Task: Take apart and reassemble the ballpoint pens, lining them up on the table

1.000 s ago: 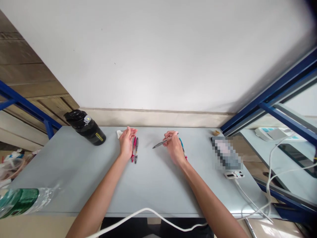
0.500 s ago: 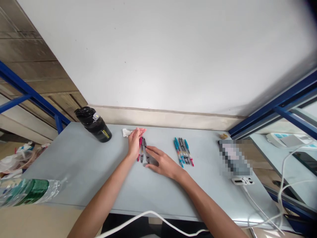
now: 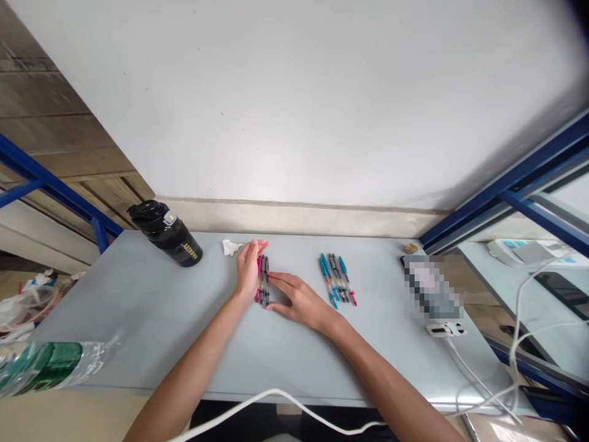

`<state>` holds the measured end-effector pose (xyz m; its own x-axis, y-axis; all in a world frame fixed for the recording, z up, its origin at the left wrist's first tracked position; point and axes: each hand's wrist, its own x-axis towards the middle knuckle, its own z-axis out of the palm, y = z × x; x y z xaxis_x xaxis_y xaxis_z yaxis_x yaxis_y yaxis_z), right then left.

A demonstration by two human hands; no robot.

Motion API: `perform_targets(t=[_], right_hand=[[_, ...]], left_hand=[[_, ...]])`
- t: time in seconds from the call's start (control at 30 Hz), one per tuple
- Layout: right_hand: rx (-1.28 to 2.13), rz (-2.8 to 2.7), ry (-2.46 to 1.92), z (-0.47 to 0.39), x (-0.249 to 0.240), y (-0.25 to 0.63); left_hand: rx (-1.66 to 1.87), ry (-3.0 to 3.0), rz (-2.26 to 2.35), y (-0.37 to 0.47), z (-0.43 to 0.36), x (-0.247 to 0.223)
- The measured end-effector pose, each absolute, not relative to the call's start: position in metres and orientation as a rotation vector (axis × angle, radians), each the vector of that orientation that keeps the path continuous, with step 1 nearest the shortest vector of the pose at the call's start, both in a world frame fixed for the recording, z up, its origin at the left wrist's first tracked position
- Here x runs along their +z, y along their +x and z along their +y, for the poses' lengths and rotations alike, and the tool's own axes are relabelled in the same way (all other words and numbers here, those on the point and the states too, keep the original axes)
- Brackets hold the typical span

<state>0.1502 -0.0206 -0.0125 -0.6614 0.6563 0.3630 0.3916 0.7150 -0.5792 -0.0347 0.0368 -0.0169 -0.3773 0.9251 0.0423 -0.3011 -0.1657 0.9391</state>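
We had our hands on either side of a left group of pens [image 3: 262,279] on the grey table [image 3: 285,356]. One pink pen [image 3: 259,269] sat on the left, two dark grey pens [image 3: 266,270] right beside it, all roughly parallel and pointing away from us.

Our left hand [image 3: 249,268] stood on edge along the pink pen, open, fingers straight and together, nothing gripped; fingertips reached past the far pen ends. Our right hand [image 3: 301,301] was half open on the other side, palm down, thumb spread from the fingers, fingertips at the rightmost grey pen, thumb at its near end, no grip closed on it. Couldn't tell how hard either hand pressed.

Right group lay well apart, to the right: two teal pens [image 3: 325,267], two grey pens [image 3: 337,273], then one teal pen with a red end [image 3: 346,273].

Around that we had a crumpled tissue [image 3: 230,247] near the left hand, a black bottle [image 3: 172,239] further left, a pixelated phone [image 3: 432,286] far right with a white gadget [image 3: 446,329] just below it
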Motion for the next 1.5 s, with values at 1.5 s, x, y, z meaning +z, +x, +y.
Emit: perform_targets(t=[1.5], right_hand=[[0.012, -2.343, -1.514, 0.02, 0.014, 0.236]], left_hand=[[1.577, 1.184, 1.33, -0.039, 0.028, -0.005]])
